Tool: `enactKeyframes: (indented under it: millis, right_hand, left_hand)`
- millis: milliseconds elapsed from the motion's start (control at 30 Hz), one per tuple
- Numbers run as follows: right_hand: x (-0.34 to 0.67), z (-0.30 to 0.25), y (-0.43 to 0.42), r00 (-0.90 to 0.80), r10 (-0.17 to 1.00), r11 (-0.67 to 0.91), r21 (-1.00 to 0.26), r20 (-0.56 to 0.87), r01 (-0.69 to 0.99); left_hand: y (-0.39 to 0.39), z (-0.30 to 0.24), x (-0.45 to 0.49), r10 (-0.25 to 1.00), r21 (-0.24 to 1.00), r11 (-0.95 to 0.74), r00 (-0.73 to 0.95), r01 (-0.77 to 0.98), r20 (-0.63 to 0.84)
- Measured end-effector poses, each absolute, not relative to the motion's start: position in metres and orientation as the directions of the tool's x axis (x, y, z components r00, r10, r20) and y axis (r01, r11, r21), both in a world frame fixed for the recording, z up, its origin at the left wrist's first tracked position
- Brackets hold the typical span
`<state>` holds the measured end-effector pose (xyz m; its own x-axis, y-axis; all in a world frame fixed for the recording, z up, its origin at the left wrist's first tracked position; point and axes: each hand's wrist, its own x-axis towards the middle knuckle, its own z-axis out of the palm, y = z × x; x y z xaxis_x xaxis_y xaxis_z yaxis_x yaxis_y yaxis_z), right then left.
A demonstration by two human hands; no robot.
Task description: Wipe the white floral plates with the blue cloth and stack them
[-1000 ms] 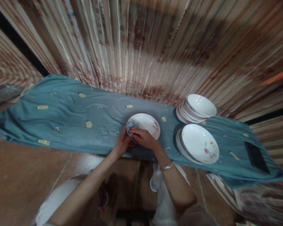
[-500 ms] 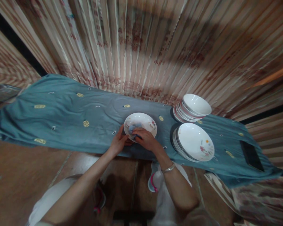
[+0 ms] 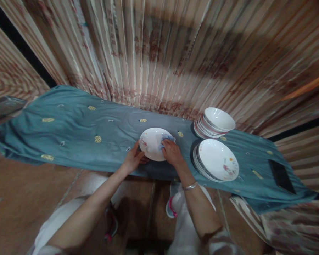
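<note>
A white plate with a floral pattern [image 3: 153, 141] rests on the cloth-covered table in front of me. My left hand [image 3: 133, 157] grips its near left rim, thumb on the edge and the other fingers partly hidden beneath. In my right hand [image 3: 172, 152] is a bunched light-blue cloth [image 3: 167, 139], pressed onto the plate's right side. The flower print shows at the plate's left edge.
To the right stands a stack of similar plates [image 3: 218, 159], and behind it a stack of white bowls [image 3: 219, 118]. A dark phone-like slab [image 3: 281, 176] lies near the right end of the teal tablecloth [image 3: 77, 138]. Pleated curtains [image 3: 159, 53] hang behind.
My right hand and the cloth have moved from the plate's left-centre to its right side. The plate has been turned, its flowers passing from the right edge to the left.
</note>
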<state>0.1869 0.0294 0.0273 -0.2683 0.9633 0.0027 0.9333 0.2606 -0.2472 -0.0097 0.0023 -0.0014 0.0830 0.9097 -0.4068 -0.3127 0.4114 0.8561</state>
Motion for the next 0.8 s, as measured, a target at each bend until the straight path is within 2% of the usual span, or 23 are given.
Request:
enactKeyframes:
  millis: [167,267,333,400,467,533,633,800]
  right_hand:
    - [0.194,0.031,0.021,-0.282,0.959,0.270,-0.259,-0.008,0.927]
    - [0.200,0.030,0.019,-0.296,0.955,0.280,-0.321,-0.001,0.905]
    - [0.205,0.029,0.020,-0.321,0.947,0.291,-0.417,-0.003,0.861]
    - [0.211,0.027,0.022,-0.329,0.944,0.276,-0.547,0.001,0.790]
    - [0.216,0.026,0.023,-0.290,0.957,0.221,-0.670,0.009,0.708]
    - [0.219,0.024,0.023,-0.217,0.976,0.160,-0.764,0.027,0.625]
    - [0.220,0.021,0.019,-0.120,0.989,0.134,-0.844,0.083,0.519]
    - [0.216,0.021,0.014,0.002,0.988,0.138,-0.896,0.153,0.422]
  left_hand:
    - [0.009,-0.001,-0.024,0.961,0.961,0.275,-0.029,0.013,-0.274]
    - [0.012,0.000,-0.035,0.993,0.969,0.071,-0.108,0.238,-0.046]
    - [0.011,0.001,-0.037,0.985,0.908,-0.111,-0.075,0.403,0.154]
    - [0.007,0.001,-0.033,0.945,0.790,-0.295,0.043,0.538,0.324]
    - [0.000,0.000,-0.023,0.886,0.649,-0.443,0.193,0.618,0.421]
    - [-0.007,-0.002,-0.010,0.829,0.519,-0.544,0.329,0.659,0.451]
    - [-0.015,-0.007,0.007,0.765,0.379,-0.636,0.488,0.672,0.420]
    - [-0.015,-0.014,0.022,0.759,0.313,-0.648,0.558,0.694,0.336]
